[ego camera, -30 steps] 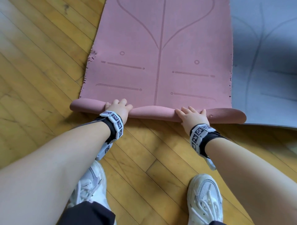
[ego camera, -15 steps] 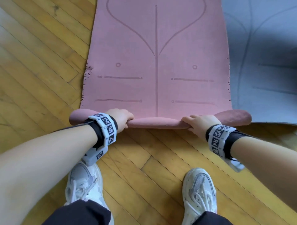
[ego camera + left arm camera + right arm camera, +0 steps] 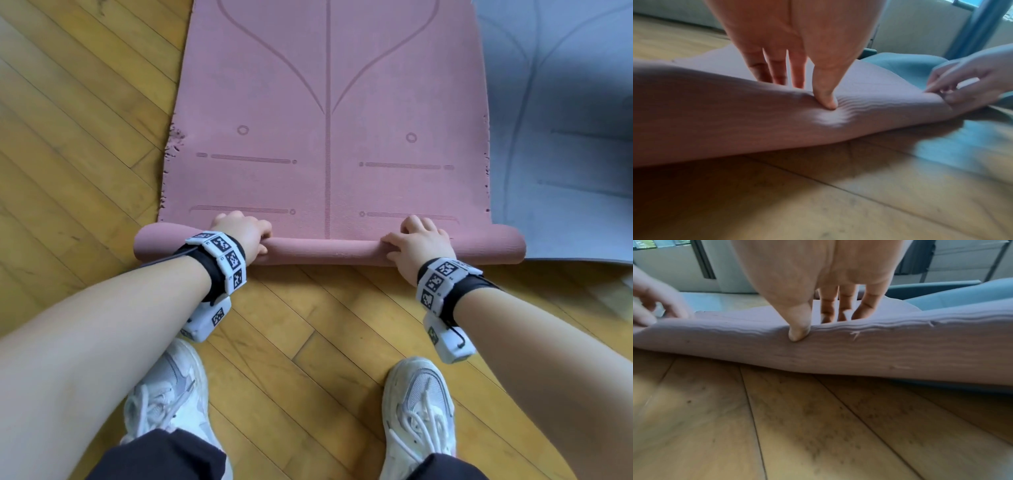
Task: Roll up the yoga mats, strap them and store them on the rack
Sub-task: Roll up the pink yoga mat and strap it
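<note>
My left hand (image 3: 245, 233) and right hand (image 3: 419, 245) have walked the pink mat (image 3: 325, 102) roll forward; it's thicker now, covering the nearest printed line.

Pink mat (image 3: 329, 102) runs off the head view at 12 o'clock, far end not visible. Grey mat (image 3: 561, 137) cut off at 3 o'clock. Left hand (image 3: 245, 233) fingertips hidden behind the roll in the left wrist view. Right hand (image 3: 423, 243) blurred at 3 o'clock there, grip detail unreadable. Right wrist view: floor (image 3: 818, 426) smeared, background at 12 o'clock too soft to identify.
</note>
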`<state>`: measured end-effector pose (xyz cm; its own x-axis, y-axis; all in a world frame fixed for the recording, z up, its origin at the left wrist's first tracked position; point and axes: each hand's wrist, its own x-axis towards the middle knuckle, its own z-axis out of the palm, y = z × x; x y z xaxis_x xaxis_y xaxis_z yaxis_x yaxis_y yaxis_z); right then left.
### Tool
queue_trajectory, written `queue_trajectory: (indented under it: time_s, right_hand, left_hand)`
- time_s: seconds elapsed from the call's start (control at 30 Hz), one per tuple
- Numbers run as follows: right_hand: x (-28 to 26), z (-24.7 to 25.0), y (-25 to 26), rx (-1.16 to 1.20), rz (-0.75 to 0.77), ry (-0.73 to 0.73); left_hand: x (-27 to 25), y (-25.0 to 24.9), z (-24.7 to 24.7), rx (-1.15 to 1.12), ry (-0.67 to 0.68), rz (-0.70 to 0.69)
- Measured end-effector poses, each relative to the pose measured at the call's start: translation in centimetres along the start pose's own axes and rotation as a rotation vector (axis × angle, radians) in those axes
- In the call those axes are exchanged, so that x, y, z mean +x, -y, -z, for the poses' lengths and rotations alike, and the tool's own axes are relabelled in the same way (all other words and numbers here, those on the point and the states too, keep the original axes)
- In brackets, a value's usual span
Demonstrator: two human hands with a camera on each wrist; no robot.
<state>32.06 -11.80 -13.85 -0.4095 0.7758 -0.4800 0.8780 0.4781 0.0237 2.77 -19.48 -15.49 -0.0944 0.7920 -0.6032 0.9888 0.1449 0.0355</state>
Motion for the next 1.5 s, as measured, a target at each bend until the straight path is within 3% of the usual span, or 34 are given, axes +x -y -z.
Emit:
queue_trajectory:
  time_s: [0.13,0.33,0.47,0.57,0.73,0.97,1.23,1.5]
  right_hand:
    - [0.3,0.3,0.4,-0.048,-0.027,0.041]
    - [-0.3,0.1,0.7,-0.033,-0.007,0.058]
    - [-0.3,-0.4,0.6,-0.067,0.036,0.086]
    - [0.3,-0.6,0.5,-0.082,0.041,0.128]
    - [0.8,-0.1,0.8,-0.097,-0.024,0.023]
    - [1.0,0.4,1.2,-0.059,-0.013,-0.048]
    - [0.9,0.9,1.0,-0.176,0.047,0.133]
    - [0.6,2.6,0.9,-0.226,0.074,0.105]
  left_hand:
    - [-0.2,-0.9,0.3,0.008,-0.136,-0.021]
    - [-1.0,-1.5,0.0,0.007,-0.233,-0.034]
    - [-1.8,-1.1,-1.1,-0.050,-0.225,-0.052]
    - [-2.2,-1.0,-1.9,0.079,-0.159,-0.076]
    - [-2.1,-0.8,-1.9,0.203,-0.201,-0.046]
    - [-1.1,-1.0,-1.1,0.153,-0.243,-0.035]
    - [-0.8,-0.8,-0.9,0.282,-0.171,-0.052]
    - [-1.6,-1.0,1.1,0.364,-0.177,-0.061]
